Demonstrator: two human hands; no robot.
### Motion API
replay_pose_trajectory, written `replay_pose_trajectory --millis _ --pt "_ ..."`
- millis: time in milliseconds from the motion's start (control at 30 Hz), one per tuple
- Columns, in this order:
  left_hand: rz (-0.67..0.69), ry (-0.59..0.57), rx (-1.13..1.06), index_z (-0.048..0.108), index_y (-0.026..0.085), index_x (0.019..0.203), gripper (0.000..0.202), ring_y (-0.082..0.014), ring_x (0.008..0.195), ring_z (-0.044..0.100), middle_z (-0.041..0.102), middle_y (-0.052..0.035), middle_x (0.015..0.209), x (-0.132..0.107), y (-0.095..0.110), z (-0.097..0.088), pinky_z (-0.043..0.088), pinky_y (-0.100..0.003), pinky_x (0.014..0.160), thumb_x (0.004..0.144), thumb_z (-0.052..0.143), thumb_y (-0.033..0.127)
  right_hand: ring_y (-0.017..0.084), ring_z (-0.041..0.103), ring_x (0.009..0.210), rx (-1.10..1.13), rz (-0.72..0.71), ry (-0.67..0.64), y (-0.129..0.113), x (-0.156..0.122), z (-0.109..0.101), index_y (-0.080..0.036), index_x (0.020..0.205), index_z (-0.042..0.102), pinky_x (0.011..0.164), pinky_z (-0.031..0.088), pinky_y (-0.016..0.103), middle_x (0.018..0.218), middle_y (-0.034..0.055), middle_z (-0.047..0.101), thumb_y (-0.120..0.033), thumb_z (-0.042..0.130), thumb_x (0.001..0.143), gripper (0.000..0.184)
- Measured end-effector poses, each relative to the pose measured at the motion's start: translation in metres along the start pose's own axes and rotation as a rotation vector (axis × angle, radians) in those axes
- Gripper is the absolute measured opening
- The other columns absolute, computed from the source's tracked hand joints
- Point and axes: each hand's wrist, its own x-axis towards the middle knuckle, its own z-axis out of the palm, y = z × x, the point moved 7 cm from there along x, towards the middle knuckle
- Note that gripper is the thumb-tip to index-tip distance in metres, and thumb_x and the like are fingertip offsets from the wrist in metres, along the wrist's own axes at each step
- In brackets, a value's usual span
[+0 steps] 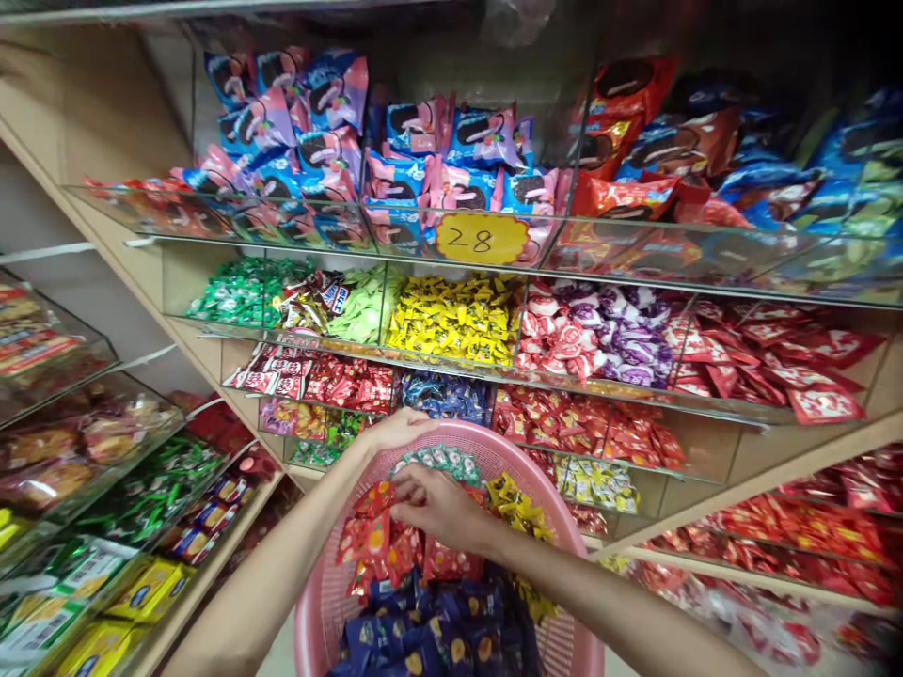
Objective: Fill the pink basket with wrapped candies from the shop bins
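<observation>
A pink plastic basket (315,555) holds wrapped sweets in several colours. My left hand (403,429) grips its far rim, the fingertips partly hidden beyond the edge. My right hand (441,508) is inside the basket, fingers curled down over the red candy packets (373,536); what lies between them is hidden. Dark blue packets (437,630) fill the near part. Yellow sweets (522,508) lie along the right wall, and pale green wrapped sweets (444,461) lie at the far side.
Tiered shelves ahead have clear dividers and sweets in sections, including yellow candies (455,320) and cookie packs (466,179). A yellow price tag (483,238) reads 28. Another rack with green packets (145,498) stands at left. Shelf edges (494,376) are just beyond the basket.
</observation>
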Motion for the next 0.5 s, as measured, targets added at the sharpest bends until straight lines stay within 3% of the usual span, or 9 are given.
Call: replay_pose_trajectory --millis 100,267,500 --pt "-0.029 0.042 -0.006 0.037 0.02 0.055 0.054 -0.01 0.057 0.029 0.028 0.0056 0.056 -0.014 -0.011 -0.013 0.023 -0.024 0.051 0.075 0.044 0.069 0.018 0.063 0.08 -0.167 -0.062 0.08 -0.013 0.001 -0.007 -0.022 0.099 0.061 0.073 0.048 0.032 0.09 0.0031 0.069 -0.027 0.059 0.079 0.021" --pt "-0.047 0.092 -0.017 0.036 0.02 0.055 0.055 -0.0094 0.057 0.028 0.028 0.006 0.057 -0.039 -0.035 -0.04 0.022 -0.025 0.052 0.074 0.044 0.071 0.017 0.062 0.074 -0.082 -0.073 0.113 -0.011 0.009 -0.01 -0.022 0.093 0.06 0.066 0.047 0.029 0.083 0.0014 0.068 -0.033 0.053 0.083 0.016" --pt "-0.051 0.131 -0.014 0.038 0.019 0.057 0.052 -0.0093 0.056 0.028 0.029 0.0062 0.058 -0.072 -0.073 -0.081 0.022 -0.025 0.051 0.078 0.043 0.067 0.017 0.057 0.065 0.0 -0.024 0.147 -0.004 0.034 0.011 -0.022 0.084 0.061 0.058 0.043 0.028 0.072 0.0005 0.064 -0.042 0.054 0.083 0.021"
